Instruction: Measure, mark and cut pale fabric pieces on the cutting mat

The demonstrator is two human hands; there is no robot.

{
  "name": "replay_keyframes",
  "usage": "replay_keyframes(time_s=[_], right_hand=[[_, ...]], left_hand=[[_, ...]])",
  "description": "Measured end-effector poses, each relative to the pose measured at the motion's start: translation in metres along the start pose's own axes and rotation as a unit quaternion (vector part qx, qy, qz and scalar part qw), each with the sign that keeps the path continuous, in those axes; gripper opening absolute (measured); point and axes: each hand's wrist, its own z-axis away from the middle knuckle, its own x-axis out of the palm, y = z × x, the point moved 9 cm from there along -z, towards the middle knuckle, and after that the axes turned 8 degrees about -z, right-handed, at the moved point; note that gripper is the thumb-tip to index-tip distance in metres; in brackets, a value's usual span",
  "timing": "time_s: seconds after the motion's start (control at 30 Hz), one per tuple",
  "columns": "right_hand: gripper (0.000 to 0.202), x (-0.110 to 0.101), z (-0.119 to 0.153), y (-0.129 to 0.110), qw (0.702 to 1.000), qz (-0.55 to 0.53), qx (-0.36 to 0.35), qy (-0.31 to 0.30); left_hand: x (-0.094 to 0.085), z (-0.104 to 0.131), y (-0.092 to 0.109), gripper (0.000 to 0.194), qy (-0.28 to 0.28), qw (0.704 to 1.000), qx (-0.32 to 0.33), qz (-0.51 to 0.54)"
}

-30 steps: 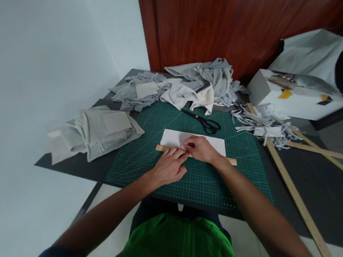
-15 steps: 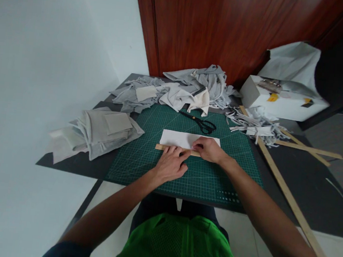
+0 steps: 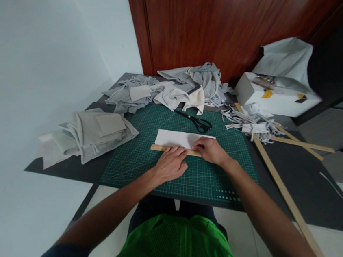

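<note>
A white rectangular sheet (image 3: 173, 137), cloth or paper I cannot tell, lies flat on the green cutting mat (image 3: 142, 168). Along its near edge runs a wooden ruler (image 3: 159, 147). My left hand (image 3: 172, 161) rests on the ruler with its fingers laid across it, pressing down. Near the ruler's right part, my right hand (image 3: 210, 150) has thumb and fingertips brought together at the sheet's near edge; what they pinch is too small to make out. Black-handled scissors (image 3: 201, 124) lie just beyond the sheet.
Crumpled grey fabric (image 3: 132, 95) is heaped at the back, and folded grey cloth (image 3: 97, 131) lies left. At right are cut strips (image 3: 253, 123), a long wooden strip (image 3: 277, 172) reaching past the table edge, and a white box (image 3: 272, 98). A wood panel (image 3: 219, 27) stands behind.
The view has shifted slightly. Both hands sit a little farther right along the ruler and sheet, and my left hand's fingers are closer together. Ruler and sheet keep their places on the mat.
</note>
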Motion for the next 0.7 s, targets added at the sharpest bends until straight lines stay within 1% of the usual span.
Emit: replay_keyframes(time_s=[0.1, 0.23, 0.33, 0.5, 0.7], right_hand=[[0.019, -0.002, 0.003, 0.003, 1.000, -0.001, 0.004, -0.004], [0.017, -0.021, 0.019, 0.021, 0.999, 0.019, 0.028, -0.001], [0.018, -0.028, 0.025, 0.025, 0.999, 0.023, 0.029, 0.012], [0.019, -0.025, 0.028, 0.022, 0.999, 0.006, 0.026, 0.017], [0.017, -0.046, 0.048, 0.043, 0.997, 0.024, 0.060, 0.029]], left_hand=[[0.000, 0.000, 0.002, 0.045, -0.001, 1.000, 0.002, -0.008], [0.000, -0.001, 0.004, 0.052, -0.014, 1.000, 0.002, -0.025], [0.001, -0.003, 0.003, 0.050, -0.024, 0.999, -0.007, -0.036], [-0.001, -0.005, 0.004, 0.048, -0.024, 0.999, -0.007, -0.037], [-0.001, -0.004, 0.005, 0.048, -0.019, 0.999, -0.009, -0.036]])
